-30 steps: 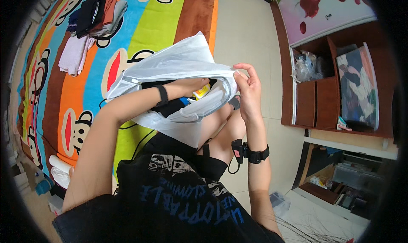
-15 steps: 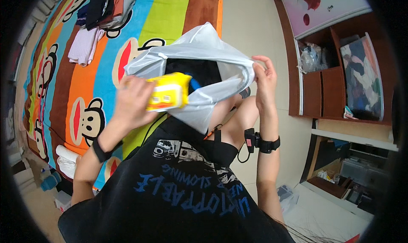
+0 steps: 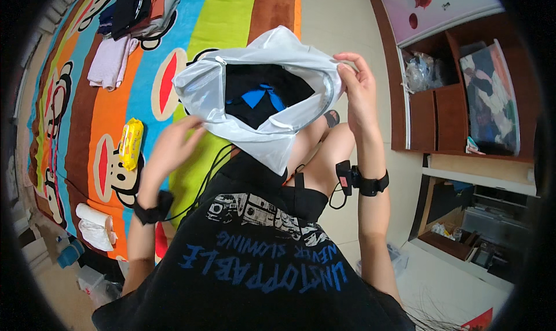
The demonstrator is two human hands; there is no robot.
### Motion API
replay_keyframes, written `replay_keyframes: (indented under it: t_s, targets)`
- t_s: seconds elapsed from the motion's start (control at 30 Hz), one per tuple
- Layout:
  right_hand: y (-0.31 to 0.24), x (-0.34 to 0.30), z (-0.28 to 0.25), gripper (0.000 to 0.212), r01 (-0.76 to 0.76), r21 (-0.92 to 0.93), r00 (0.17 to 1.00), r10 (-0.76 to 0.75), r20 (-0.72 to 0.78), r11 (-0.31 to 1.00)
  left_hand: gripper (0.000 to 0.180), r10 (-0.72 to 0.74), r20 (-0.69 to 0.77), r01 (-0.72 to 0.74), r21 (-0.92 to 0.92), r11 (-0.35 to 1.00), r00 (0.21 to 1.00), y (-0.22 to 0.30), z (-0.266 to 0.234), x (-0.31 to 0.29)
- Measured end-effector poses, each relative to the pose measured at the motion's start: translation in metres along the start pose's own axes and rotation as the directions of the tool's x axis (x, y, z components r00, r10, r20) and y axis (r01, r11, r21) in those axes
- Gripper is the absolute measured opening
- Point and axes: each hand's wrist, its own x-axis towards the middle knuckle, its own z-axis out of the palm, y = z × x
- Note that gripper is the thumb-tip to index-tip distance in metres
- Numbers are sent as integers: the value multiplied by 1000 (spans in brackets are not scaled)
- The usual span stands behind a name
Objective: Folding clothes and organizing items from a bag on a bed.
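A whitish translucent bag (image 3: 263,140) rests over my lap with its mouth spread wide. Inside lie folded black cloth (image 3: 243,79) and something bright blue (image 3: 265,96). My right hand (image 3: 360,85) pinches the bag's right rim between thumb and fingers. Beside the left rim, my left hand (image 3: 172,146) holds nothing, its fingers stretched toward the bag; whether the fingertips touch it I cannot tell. A yellow soft pack (image 3: 132,144), which looks like wipes, lies on the striped blanket (image 3: 200,172) to the left of that hand.
Folded clothes in dark, rust and grey (image 3: 136,10) and a folded pale pink garment (image 3: 112,62) are stacked at the far left. A white roll (image 3: 95,225) lies near the blanket's edge. A wooden cabinet (image 3: 421,122) with a clear bin (image 3: 491,99) stands right.
The yellow pack has gone from my left hand to the blanket on the left. My left hand is back near the bag, empty. The bag's blue contents show more now.
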Motion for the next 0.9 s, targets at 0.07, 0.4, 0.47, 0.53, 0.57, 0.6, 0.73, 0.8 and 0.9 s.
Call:
replay_keyframes:
  t_s: [0.07, 0.4, 0.47, 0.53, 0.57, 0.6, 0.73, 0.8, 0.9]
  targets:
    - [-3, -3, 6, 16, -12, -6, 1000, 12, -13, 1000, 24, 263, -14, -262, -142, 955, 965, 9, 33, 68]
    - [-23, -42, 52, 14, 114, -170, 933, -46, 358, 979, 24, 234, -23, -230, -300, 926, 972, -49, 84, 202]
    - [-15, -49, 65, 13, 60, -139, 895, 9, 446, 988, 25, 159, 3, -151, -297, 943, 987, -54, 68, 181]
    - [-6, -49, 66, 13, 43, -170, 884, 42, 465, 985, 25, 164, 49, -138, -339, 931, 985, -55, 82, 188]
    - [-15, -44, 70, 14, -46, -173, 828, 134, 545, 984, 25, 127, 53, -103, -331, 938, 990, -59, 71, 181]
    - [-9, -45, 81, 15, 112, -51, 845, -68, 531, 992, 25, 90, 50, -70, -313, 947, 995, -57, 55, 172]
    - [12, -36, 82, 16, 45, -43, 866, -18, 499, 998, 26, 76, 103, -36, -350, 936, 992, -60, 62, 180]
    - [16, -34, 83, 16, 38, 3, 869, -34, 494, 999, 27, 51, 114, -7, -356, 935, 992, -64, 58, 177]
    - [22, -37, 83, 16, -71, 12, 844, 54, 534, 997, 27, 44, 127, 4, -353, 935, 991, -67, 57, 175]
